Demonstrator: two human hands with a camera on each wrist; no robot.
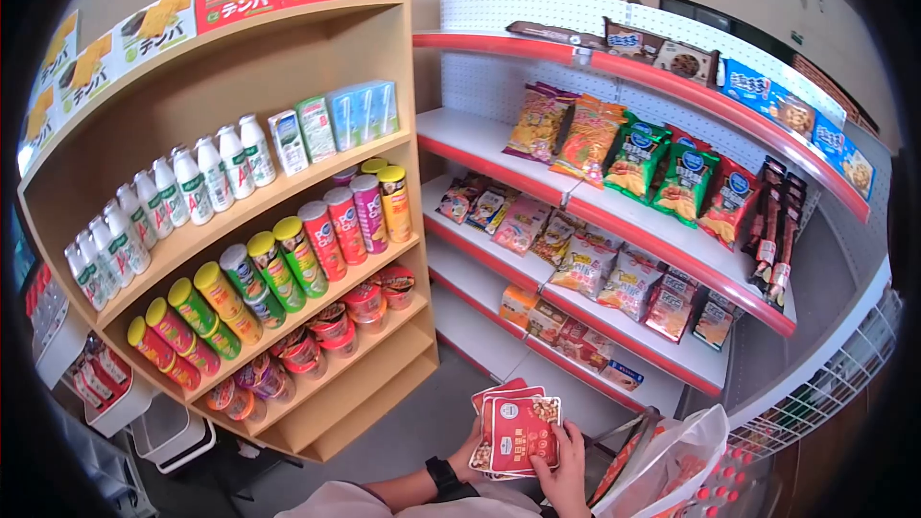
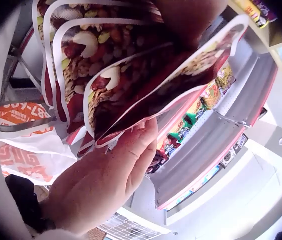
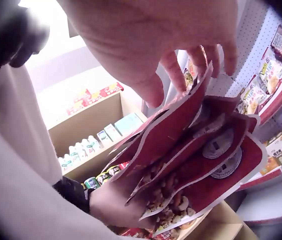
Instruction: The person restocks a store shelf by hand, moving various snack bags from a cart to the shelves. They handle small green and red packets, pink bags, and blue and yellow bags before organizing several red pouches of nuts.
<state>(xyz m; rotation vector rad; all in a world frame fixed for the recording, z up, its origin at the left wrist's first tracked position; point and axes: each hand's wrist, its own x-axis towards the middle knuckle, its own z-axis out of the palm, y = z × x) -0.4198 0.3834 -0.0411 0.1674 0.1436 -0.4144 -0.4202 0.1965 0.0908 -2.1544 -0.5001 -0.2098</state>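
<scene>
Packets point(image 1: 515, 434), fanned at lower centre of frame, sit gripped in the left hand point(image 1: 472, 459), right hand point(image 1: 566, 472) pinching their edge; sorting seems underway, and separating one needs a single-packet pinch.

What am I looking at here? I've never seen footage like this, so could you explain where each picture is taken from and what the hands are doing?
There is no machine here: a person works with bare hands and wears three cameras. The wide picture comes from the head camera, looking forward and down at shop shelves. The other two come from cameras on the left and right wrists, so they show the same things very close and tilted.

The left hand holds a fan of red packets printed with mixed nuts. The right hand grips their right edge.

On the left, a wooden shelf carries white bottles, colourful tubes and cups. On the right, a white and red shelf carries snack bags. A plastic bag sits beside the right hand.
</scene>
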